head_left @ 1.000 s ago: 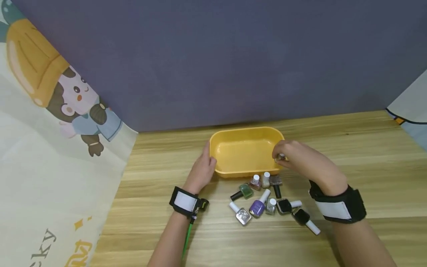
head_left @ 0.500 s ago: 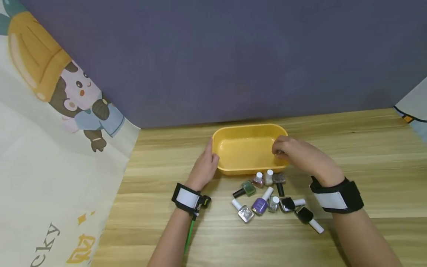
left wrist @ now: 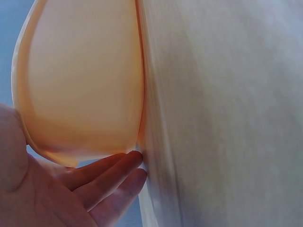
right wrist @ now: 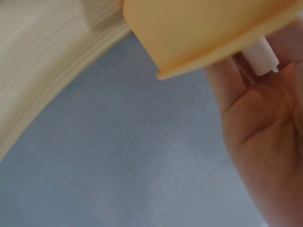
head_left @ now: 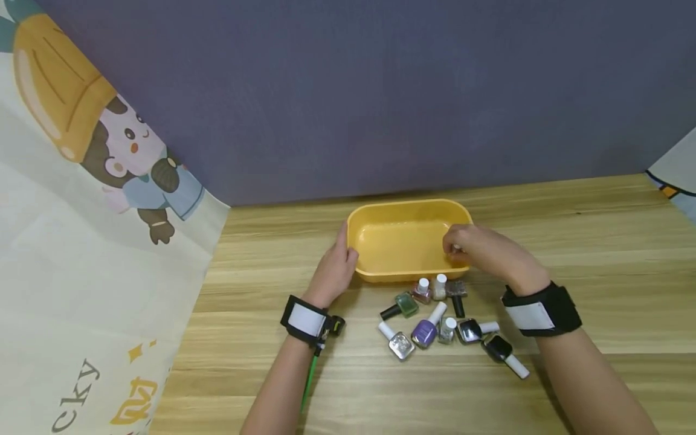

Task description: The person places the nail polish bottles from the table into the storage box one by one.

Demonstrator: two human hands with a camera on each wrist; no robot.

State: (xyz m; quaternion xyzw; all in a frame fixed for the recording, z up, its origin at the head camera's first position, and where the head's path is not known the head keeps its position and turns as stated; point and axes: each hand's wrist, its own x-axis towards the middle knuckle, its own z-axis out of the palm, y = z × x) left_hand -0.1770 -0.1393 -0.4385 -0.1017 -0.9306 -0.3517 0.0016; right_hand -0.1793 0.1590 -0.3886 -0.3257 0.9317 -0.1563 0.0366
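Observation:
At the left end of a shallow yellow plastic tray (head_left: 402, 241), my left hand (head_left: 331, 272) holds the rim, thumb at the edge and fingers against the outside wall. In the left wrist view those fingers (left wrist: 111, 182) reach along under the tray's end. My right hand (head_left: 484, 251) is over the tray's right end, fingers curled down inside it. They pinch a nail polish bottle, whose white cap (right wrist: 261, 56) shows in the right wrist view; its glass is hidden. In front of the tray lie a purple nail polish (head_left: 425, 333), a green one (head_left: 406, 305) and several others.
A silver glitter bottle (head_left: 400, 345) and a black bottle (head_left: 497, 348) lie nearest the person. Two white-capped bottles stand close to the tray's front wall. A dark grey-blue panel (head_left: 380, 109) rises behind the wooden table (head_left: 261, 254). A printed cloth (head_left: 109, 272) hangs at left.
My right hand has lowered the nail polish bottle into the tray's right end, and the bottle has gone out of sight in the head view. The left hand stays on the tray. The head view has shifted slightly.

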